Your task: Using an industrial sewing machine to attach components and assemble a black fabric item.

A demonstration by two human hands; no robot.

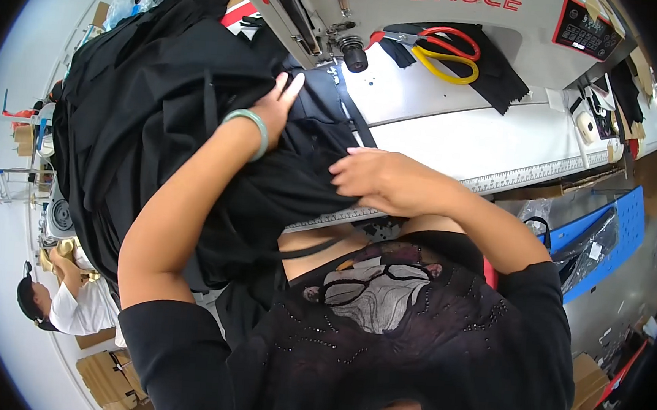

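A large pile of black fabric (158, 132) covers the machine table's left part and drapes down over its front edge. My left hand (270, 109), with a pale green bangle at the wrist, grips the cloth left of the needle area, two fingers extended. My right hand (368, 179) holds the cloth with bent fingers near the table's front edge. Between and above my hands, a narrow dark strap (354, 115) runs from the sewing machine's (303, 20) needle area. Red- and yellow-handled scissors (445, 57) lie on a dark scrap (497, 87) on the machine bed.
The white table (500, 141) has a ruler along its front edge. Small tools (594, 117) sit at its right end, above a blue panel (600, 239). Another person (78, 302) in a white top works at the left; cardboard (103, 380) is stacked at lower left.
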